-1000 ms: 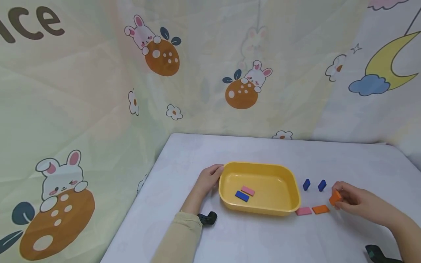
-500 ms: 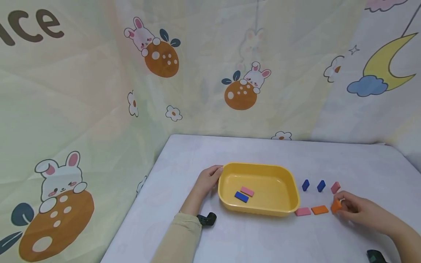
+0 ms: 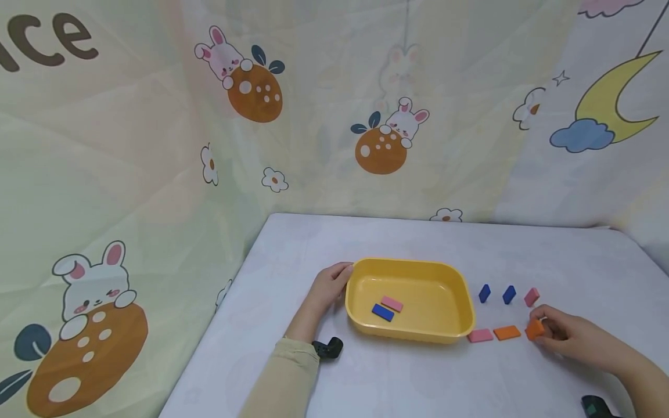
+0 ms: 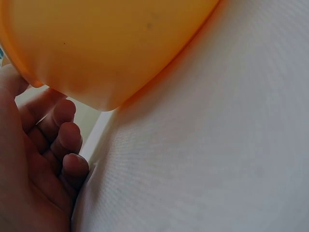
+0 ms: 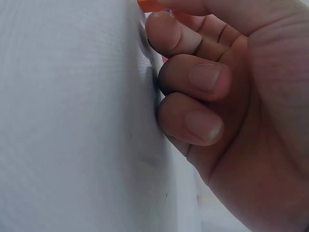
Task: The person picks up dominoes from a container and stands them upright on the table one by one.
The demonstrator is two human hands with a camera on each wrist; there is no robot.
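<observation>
My left hand (image 3: 331,284) grips the left end of a yellow plastic tray (image 3: 418,332), thumb at the rim and fingers bent below it, as the left wrist view shows. My right hand (image 3: 572,337) pinches an orange block (image 3: 534,330) between thumb and fingers, low over the table at the right end of the front row. In that row lie a flat pink block (image 3: 480,335) and a flat orange block (image 3: 506,332). Behind them two blue blocks (image 3: 484,293) and a pink block (image 3: 532,297) stand on edge. Curled right fingers (image 5: 193,106) brush the white tabletop.
Inside the tray, a blue block (image 3: 383,313) and a pink block (image 3: 392,303) lie flat. The white table (image 3: 397,383) meets patterned cloth walls (image 3: 313,116) at its back and left. A dark wrist device (image 3: 328,348) sits at the left wrist.
My right hand has come towards the front of the table with the orange block, uncovering the standing pink block behind it. My left hand and the tray have stayed in place.
</observation>
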